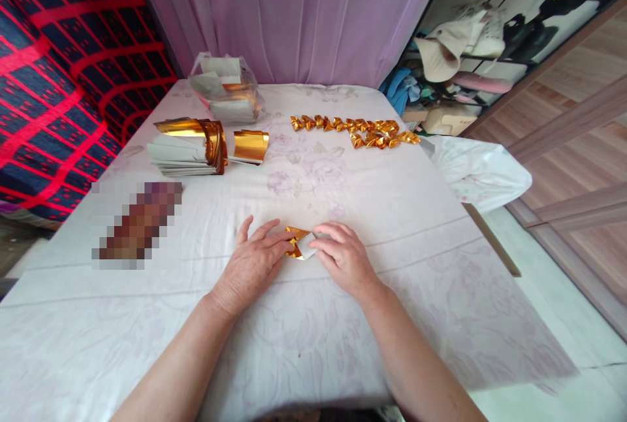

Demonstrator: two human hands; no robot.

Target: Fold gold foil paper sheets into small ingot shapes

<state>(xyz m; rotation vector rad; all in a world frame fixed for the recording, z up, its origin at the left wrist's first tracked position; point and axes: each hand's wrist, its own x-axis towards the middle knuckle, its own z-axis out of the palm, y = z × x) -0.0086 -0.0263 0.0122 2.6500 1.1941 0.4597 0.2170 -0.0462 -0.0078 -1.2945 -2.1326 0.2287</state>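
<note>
A small piece of gold foil paper (300, 243), partly folded with its white back showing, lies on the white flowered tablecloth (372, 206). My left hand (255, 264) rests flat beside it, its fingertips pressing the gold edge. My right hand (343, 253) presses the paper's white right side with its fingertips. Both hands touch the same piece on the table.
A row of folded gold pieces (355, 130) lies at the back right. A stack of gold and white sheets (189, 145) and a curled gold sheet (250, 146) sit at the back left, a plastic bag of sheets (226, 87) behind them. A white bag (477, 174) hangs off the right edge.
</note>
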